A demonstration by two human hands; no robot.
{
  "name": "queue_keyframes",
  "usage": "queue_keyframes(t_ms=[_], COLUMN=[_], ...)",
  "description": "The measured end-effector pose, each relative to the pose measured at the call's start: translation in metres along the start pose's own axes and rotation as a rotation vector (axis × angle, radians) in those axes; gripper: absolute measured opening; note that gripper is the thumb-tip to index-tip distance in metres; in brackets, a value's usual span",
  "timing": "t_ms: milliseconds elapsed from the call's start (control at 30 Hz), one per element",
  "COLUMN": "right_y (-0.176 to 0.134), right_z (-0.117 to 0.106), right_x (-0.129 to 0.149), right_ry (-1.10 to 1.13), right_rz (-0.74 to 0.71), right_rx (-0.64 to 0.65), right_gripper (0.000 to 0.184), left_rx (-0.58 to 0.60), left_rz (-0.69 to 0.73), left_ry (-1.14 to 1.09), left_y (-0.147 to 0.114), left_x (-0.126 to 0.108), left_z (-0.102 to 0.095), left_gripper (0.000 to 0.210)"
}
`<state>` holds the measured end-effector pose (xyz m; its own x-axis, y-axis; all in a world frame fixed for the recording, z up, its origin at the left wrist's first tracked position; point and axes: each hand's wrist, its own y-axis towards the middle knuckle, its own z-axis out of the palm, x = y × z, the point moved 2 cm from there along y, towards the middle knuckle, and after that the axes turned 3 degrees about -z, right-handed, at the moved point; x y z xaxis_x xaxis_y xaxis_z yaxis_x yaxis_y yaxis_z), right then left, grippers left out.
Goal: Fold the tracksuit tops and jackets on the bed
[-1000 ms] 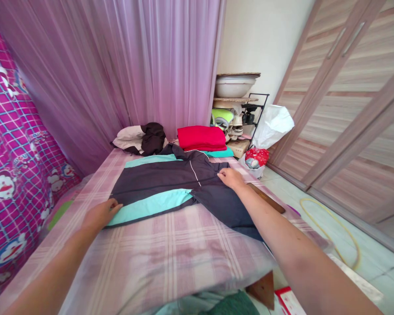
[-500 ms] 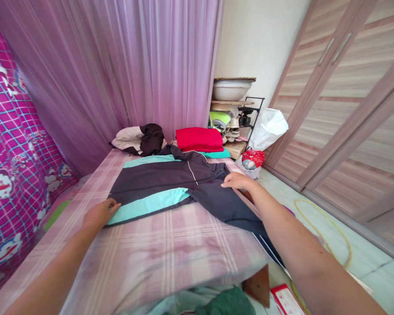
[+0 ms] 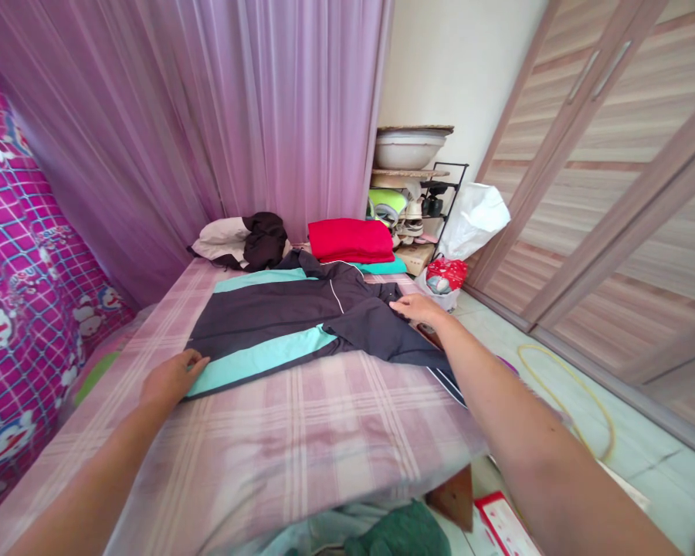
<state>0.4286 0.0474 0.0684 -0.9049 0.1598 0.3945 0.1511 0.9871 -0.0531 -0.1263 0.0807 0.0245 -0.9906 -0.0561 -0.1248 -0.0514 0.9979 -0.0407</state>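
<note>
A dark jacket (image 3: 266,307) with turquoise side panels and white piping lies spread on a bed with a pink plaid sheet (image 3: 301,432). My left hand (image 3: 174,378) is closed on the hem corner, at the end of the nearer turquoise panel. On the right, my right hand (image 3: 418,307) pinches the jacket at its shoulder, near the collar. The near sleeve (image 3: 391,332) stretches from there toward the bed's right edge, its striped end partly behind my right forearm.
Behind the jacket are a folded red cloth (image 3: 350,241) on a turquoise one and a grey and black garment (image 3: 243,241). A shoe rack (image 3: 449,201) with a basin (image 3: 410,148) stands beyond. Right are plastic bags (image 3: 473,220), a wardrobe (image 3: 614,201) and a yellow hose (image 3: 608,417).
The near sleeve has drawn in toward the jacket's body, its striped end now farther up and left. Both hands keep their places on the jacket. The view has shifted slightly.
</note>
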Motion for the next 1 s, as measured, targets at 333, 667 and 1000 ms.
queue_keyframes(t_ms=[333, 667, 1000], right_y=[-0.013, 0.003, -0.05], right_z=[0.003, 0.026, -0.018], right_x=[-0.008, 0.009, -0.01], right_ry=[0.459, 0.488, -0.091], right_rz=[-0.001, 0.006, -0.109], right_rx=[0.166, -0.095, 0.187], right_gripper=[0.041, 0.035, 0.032], left_rx=[-0.02, -0.04, -0.023], left_rz=[-0.002, 0.008, 0.0], left_ry=[0.0, -0.003, 0.01], left_y=[-0.003, -0.001, -0.002], left_x=[-0.002, 0.001, 0.0], left_z=[-0.003, 0.0, 0.003], left_gripper=[0.045, 0.044, 0.044])
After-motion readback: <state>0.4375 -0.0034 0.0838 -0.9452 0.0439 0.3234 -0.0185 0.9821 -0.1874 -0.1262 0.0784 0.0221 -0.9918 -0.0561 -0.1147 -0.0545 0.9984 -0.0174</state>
